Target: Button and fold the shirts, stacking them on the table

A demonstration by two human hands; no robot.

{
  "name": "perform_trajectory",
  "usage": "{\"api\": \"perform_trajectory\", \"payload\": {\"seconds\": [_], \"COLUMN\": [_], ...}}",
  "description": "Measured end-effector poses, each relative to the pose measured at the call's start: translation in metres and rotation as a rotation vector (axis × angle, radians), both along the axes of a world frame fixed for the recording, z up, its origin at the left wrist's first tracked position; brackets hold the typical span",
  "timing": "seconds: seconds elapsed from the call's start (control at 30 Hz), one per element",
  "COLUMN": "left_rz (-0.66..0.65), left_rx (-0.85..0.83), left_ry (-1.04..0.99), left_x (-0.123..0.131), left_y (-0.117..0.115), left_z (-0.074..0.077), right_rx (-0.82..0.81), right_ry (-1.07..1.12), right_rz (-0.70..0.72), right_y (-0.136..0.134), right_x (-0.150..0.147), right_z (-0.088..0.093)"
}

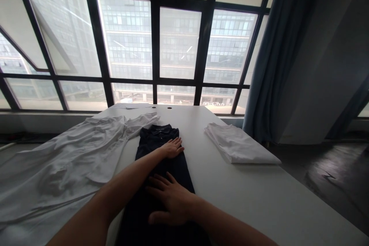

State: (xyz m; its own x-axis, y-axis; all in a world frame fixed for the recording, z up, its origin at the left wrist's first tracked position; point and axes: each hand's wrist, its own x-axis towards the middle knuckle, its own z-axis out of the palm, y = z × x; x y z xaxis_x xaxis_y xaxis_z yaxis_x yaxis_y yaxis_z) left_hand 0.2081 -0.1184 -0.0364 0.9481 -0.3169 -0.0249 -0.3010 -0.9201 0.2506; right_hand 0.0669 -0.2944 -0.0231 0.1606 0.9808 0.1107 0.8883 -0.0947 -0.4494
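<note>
A dark navy collared shirt (pixel 158 134) lies lengthwise on the white table (pixel 198 119), its sides folded in to a long narrow strip with the collar at the far end. My left hand (pixel 172 148) rests flat near the shirt's right edge, below the collar, fingers apart. Closer to me, my right hand (pixel 173 200) is spread over the middle of the shirt, palm down. Neither hand grips anything. The near end of the shirt runs out of view at the bottom.
Crumpled white garments (pixel 86 150) cover the table's left side. A folded white cloth (pixel 242 146) lies near the right edge. Two dark round holes are at the table's far end, before large windows (pixel 127 38). A blue curtain (pixel 271 69) hangs at the right.
</note>
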Motion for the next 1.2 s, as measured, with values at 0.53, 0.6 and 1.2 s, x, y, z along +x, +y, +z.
{"api": "perform_trajectory", "payload": {"seconds": [0.53,0.6,1.2], "left_rz": [0.111,0.026,-0.425], "left_rx": [-0.087,-0.100,-0.314], "left_ry": [-0.078,-0.056,0.067], "left_x": [-0.193,-0.203,-0.236], "left_y": [0.134,0.129,0.054], "left_z": [0.007,0.010,0.024], "right_rx": [-0.006,0.015,-0.105], "right_ry": [-0.036,0.000,0.288], "right_rz": [-0.536,-0.487,-0.008], "right_y": [-0.056,-0.056,-0.049], "right_x": [0.104,0.099,0.032], "right_z": [-0.001,0.000,0.044]}}
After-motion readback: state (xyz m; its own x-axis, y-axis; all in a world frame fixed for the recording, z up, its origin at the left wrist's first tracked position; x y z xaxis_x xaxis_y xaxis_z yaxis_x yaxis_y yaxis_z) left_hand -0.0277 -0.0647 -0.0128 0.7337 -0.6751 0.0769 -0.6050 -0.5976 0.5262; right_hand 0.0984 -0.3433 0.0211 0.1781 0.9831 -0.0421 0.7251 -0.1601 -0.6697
